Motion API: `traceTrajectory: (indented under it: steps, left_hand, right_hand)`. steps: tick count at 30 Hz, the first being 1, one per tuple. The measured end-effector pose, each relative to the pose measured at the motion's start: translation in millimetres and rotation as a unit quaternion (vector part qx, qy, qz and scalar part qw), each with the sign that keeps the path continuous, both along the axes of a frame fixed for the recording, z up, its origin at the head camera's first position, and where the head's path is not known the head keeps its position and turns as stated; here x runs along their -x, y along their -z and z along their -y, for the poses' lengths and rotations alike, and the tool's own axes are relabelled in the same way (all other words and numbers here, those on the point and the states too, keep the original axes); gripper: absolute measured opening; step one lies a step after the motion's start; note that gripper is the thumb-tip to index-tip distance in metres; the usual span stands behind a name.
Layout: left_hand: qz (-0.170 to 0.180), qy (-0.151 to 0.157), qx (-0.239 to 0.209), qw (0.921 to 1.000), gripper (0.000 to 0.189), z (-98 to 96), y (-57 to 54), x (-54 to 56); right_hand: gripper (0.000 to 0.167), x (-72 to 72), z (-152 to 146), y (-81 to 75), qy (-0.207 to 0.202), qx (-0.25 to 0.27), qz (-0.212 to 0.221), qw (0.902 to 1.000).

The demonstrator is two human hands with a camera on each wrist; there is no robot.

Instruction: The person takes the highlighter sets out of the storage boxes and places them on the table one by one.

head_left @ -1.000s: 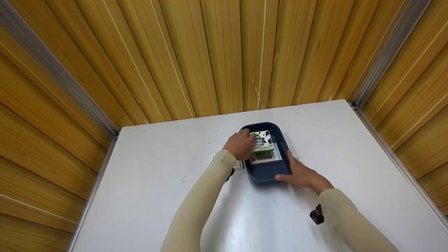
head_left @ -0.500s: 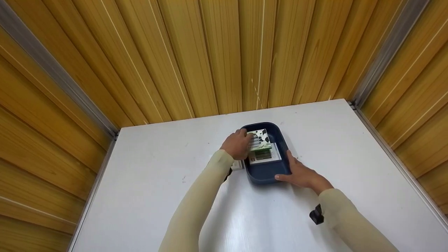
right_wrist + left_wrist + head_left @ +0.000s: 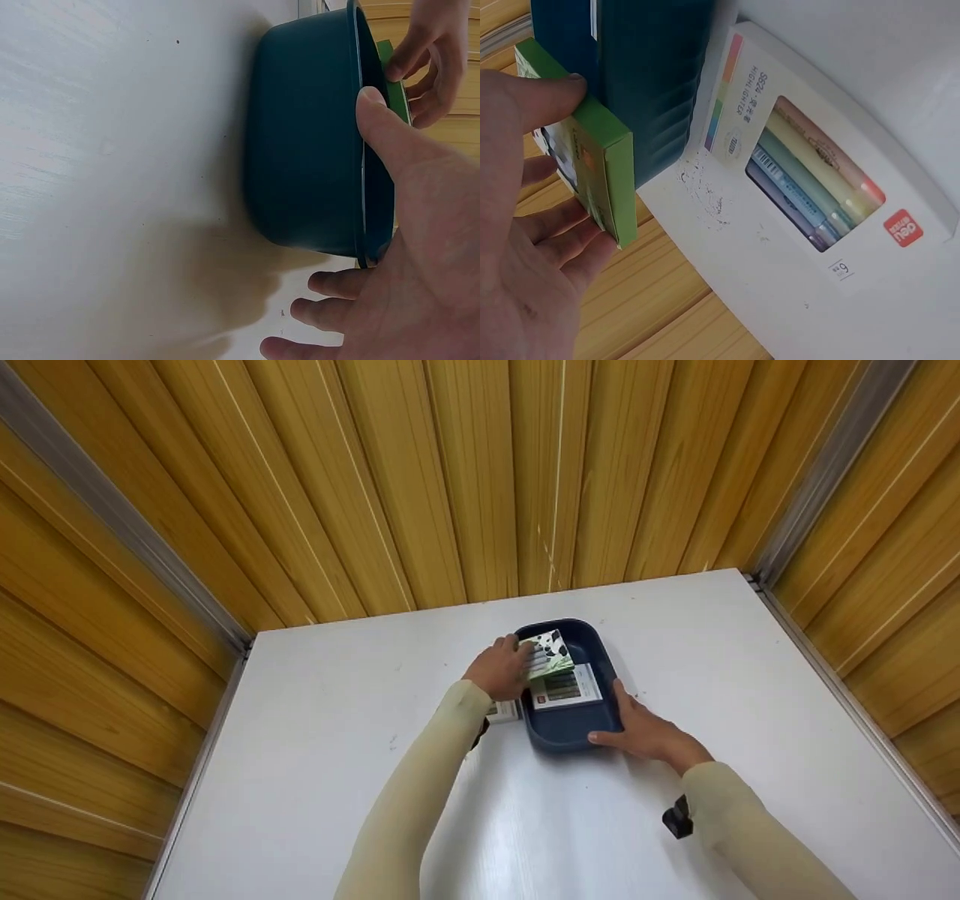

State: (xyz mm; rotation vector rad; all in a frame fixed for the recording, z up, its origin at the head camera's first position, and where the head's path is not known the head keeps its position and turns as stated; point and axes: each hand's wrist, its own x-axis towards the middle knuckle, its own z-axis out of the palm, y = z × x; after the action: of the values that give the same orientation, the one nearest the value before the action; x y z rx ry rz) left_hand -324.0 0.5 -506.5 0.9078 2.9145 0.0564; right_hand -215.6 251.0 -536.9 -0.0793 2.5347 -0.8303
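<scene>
In the head view my left hand holds a small box with a panda print and green sides over the left part of a dark blue tray. The left wrist view shows the thumb on one side of this box and fingers on the other. Under it, a white windowed pack of green-toned pens lies in the tray. My right hand rests at the tray's front right corner. Its thumb touches the rim, and several fingers stretch out straight beside the wall.
A white pack of highlighters lies on the table just left of the tray, partly hidden by the left arm in the head view. The white table ends at yellow wood-look walls.
My left hand has moved slightly left with the panda box, which now overlaps the tray's left rim and uncovers more of the pack below. The right hand and the tray have stayed put.
</scene>
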Motion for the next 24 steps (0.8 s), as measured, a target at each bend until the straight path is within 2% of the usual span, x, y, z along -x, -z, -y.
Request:
traceTrajectory:
  steps: [4, 7, 10, 14, 18, 22, 24]
  left_hand:
    - [0.015, -0.025, -0.011, 0.9995, 0.06, 9.4, 2.0, -2.2]
    - [0.02, -0.034, -0.022, 0.999, 0.057, 2.7, 4.2, -3.4]
    - [0.026, -0.019, -0.021, 0.9993, 0.054, -19.3, 3.8, -1.5]
    - [0.026, 0.004, -0.001, 0.9996, 0.055, -42.1, -2.7, 3.7]
    - [0.003, 0.03, 0.021, 0.9993, 0.055, -59.8, -13.5, 13.0]
    - [-0.008, 0.054, 0.013, 0.9984, 0.053, -70.5, -15.2, 15.9]
    - [0.0, 0.046, 0.01, 0.9989, 0.054, -69.5, -11.3, 14.2]
  right_hand:
    - [0.124, 5.4, 3.2, -2.0, -0.015, -0.001, 0.003, 0.9999]
    - [0.124, 6.4, -7.0, -6.2, -0.022, -0.008, 0.004, 0.9997]
    - [0.123, -0.7, -27.8, -10.8, -0.012, -0.012, 0.003, 0.9998]
    - [0.122, -9.8, -45.6, -11.3, 0.01, 0.002, 0.004, 0.9999]
    - [0.121, -15.9, -57.6, -9.8, 0.035, 0.026, 0.002, 0.999]
    - [0.12, -23.9, -70.4, -10.4, 0.049, 0.028, 0.003, 0.9984]
    - [0.121, -26.9, -74.2, -10.9, 0.046, 0.022, 0.001, 0.9987]
